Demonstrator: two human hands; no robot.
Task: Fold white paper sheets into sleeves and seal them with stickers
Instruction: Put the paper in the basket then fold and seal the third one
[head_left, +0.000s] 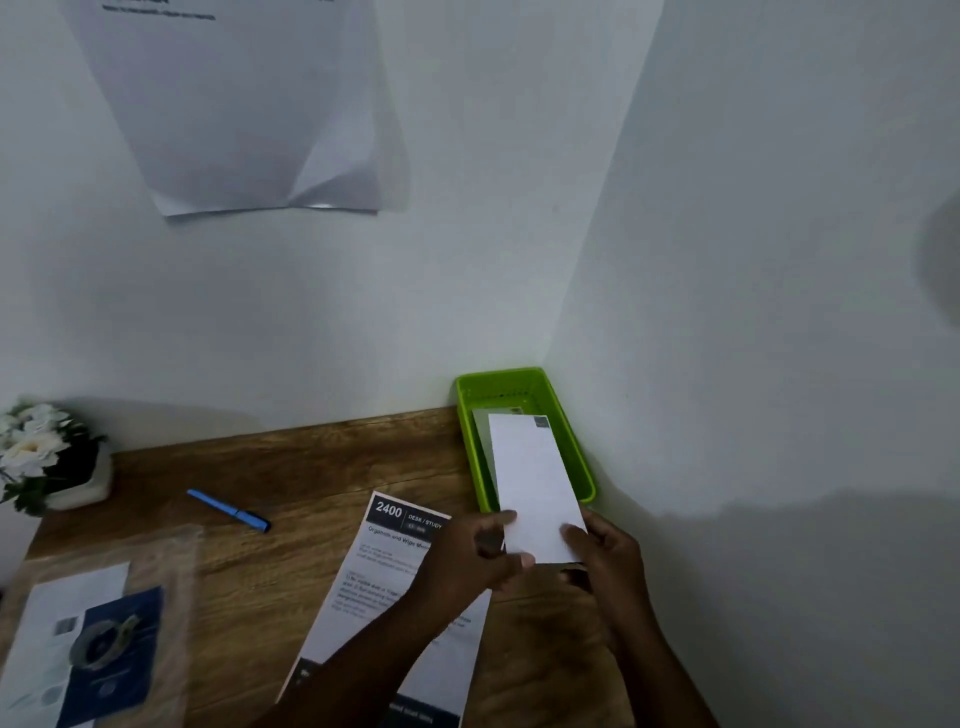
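head view: the person is holding one folded white paper sleeve (537, 488) over the near end of the green plastic basket (584, 457), which is sitting in the wall corner at the far right of the wooden desk (311, 467). the left hand (478, 558) is pinching the sleeve's near left edge between thumb and curled fingers, and the right hand (605, 558) is gripping its near right corner, so both hands are closed on the same sleeve. a small dark mark, possibly a sticker, is showing at the sleeve's far corner, too blurred to be sure. the step in hand is probably the dropping off of a finished sleeve. the next move is likely calling for lowering it flat into the basket, on top of the one other pale sheet (483, 431) already lying inside, and letting go with both hands together.

counting outward from the basket: one printed instruction sheet (395, 566) is lying just to its left, partly under the left forearm; one blue pen (228, 510) is resting further left; one clear plastic packet (98, 639) with a dark card inside is sitting at the near left; one pot of white flowers (36, 457) is standing far left against the wall; one creased paper notice (234, 104) is hanging on the wall, high and to the left.
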